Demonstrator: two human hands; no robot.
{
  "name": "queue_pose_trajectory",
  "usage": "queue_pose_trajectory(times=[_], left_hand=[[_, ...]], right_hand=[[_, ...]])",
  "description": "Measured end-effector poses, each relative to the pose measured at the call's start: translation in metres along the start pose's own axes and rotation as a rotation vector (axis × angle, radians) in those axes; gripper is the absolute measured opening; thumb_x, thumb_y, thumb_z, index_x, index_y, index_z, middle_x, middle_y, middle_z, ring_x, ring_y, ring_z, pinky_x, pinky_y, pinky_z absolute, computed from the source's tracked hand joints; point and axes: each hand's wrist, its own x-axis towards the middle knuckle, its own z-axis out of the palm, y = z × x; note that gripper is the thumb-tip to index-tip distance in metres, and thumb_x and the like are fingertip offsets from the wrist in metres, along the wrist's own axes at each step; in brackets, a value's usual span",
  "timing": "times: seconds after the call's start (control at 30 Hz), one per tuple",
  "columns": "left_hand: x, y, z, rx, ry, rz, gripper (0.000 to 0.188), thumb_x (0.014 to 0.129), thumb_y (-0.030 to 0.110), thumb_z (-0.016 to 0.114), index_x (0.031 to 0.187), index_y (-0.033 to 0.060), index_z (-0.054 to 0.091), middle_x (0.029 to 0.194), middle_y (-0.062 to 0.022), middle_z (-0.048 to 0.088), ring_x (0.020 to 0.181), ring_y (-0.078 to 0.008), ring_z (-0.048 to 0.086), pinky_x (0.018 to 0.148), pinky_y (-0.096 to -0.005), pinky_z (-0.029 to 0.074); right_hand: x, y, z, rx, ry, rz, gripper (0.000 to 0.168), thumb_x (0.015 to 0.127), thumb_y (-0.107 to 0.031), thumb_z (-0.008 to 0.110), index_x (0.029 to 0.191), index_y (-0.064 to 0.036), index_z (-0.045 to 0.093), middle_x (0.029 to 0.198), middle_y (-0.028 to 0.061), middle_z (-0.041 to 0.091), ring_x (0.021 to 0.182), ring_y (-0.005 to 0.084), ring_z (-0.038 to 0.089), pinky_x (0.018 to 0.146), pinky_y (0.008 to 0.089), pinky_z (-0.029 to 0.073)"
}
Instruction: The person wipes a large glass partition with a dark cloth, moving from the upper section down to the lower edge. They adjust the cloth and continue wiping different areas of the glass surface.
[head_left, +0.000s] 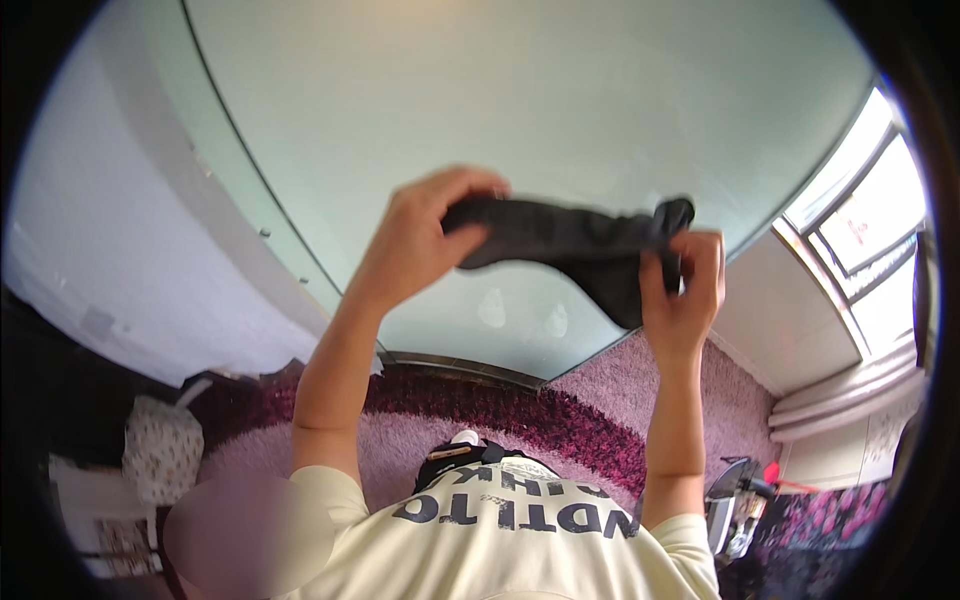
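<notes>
A black cloth piece that looks like a sock (555, 229) is stretched sideways in front of me, above chest level. My left hand (442, 217) grips its left end, with the fingers over the top and the thumb below. At the other end, my right hand (686, 289) pinches the bunched fabric between thumb and fingers. A wider part of the cloth hangs down beside my right hand. Motion blurs both hands and the cloth slightly. Behind them is a large, smooth, pale green panel (540, 112), with two whitish marks low on it.
White sheeting (150, 225) covers the left side. Below lies a purple shaggy rug (600, 375). A patterned white bag (161, 450) stands lower left. On the right are a window (862, 217), a pale curtain (847, 397) and several small items (739, 510).
</notes>
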Motion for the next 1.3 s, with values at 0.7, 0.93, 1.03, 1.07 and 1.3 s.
queue_pose_trajectory(times=[0.7,0.93,1.03,1.07,1.3], left_hand=[[0.083,-0.018,0.106,0.626,0.866,0.209,0.018,0.078,-0.001,0.058,0.091,0.0119,0.061,0.087,-0.0010,0.049,0.086,-0.0215,0.046,0.075,-0.0346,0.036],[0.090,-0.027,0.132,0.461,0.834,0.389,0.018,0.075,-0.009,0.056,0.082,0.0060,0.051,0.084,-0.0059,0.050,0.073,-0.0224,0.052,0.062,-0.0319,0.045],[0.068,-0.058,0.155,0.543,0.790,0.481,0.015,0.078,0.010,0.063,0.093,0.0069,0.058,0.102,-0.0092,0.055,0.099,-0.0298,0.050,0.095,-0.0489,0.034],[0.056,-0.072,0.162,0.636,0.719,0.447,0.017,0.080,0.019,0.062,0.094,0.0087,0.059,0.104,-0.0083,0.055,0.102,-0.0308,0.049,0.097,-0.0547,0.028],[0.071,-0.087,0.137,0.964,0.485,0.499,0.041,0.086,0.048,0.049,0.111,0.0169,0.060,0.125,-0.0092,0.049,0.124,-0.0401,0.035,0.096,-0.0708,0.006]], right_hand=[[0.034,0.058,0.029,-0.571,0.289,-0.127,0.030,0.065,0.000,0.066,0.092,-0.006,0.053,0.093,0.0102,0.048,0.086,0.0290,0.047,0.078,0.0408,0.039],[0.026,0.072,0.057,-0.230,0.376,-0.169,0.043,0.065,0.016,0.055,0.104,0.001,0.043,0.104,0.0204,0.046,0.087,0.0350,0.048,0.070,0.0393,0.045],[0.015,0.082,0.058,-0.277,0.393,-0.266,0.043,0.066,0.016,0.057,0.103,0.000,0.044,0.108,0.0210,0.046,0.091,0.0372,0.047,0.076,0.0426,0.043],[0.007,0.087,0.060,-0.289,0.346,-0.270,0.046,0.065,0.015,0.058,0.107,0.001,0.044,0.114,0.0226,0.044,0.095,0.0396,0.046,0.081,0.0455,0.041],[-0.007,0.107,0.053,-0.596,-0.009,-0.171,0.062,0.071,-0.025,0.070,0.128,-0.014,0.048,0.129,0.0243,0.034,0.117,0.0460,0.032,0.100,0.0554,0.030]])
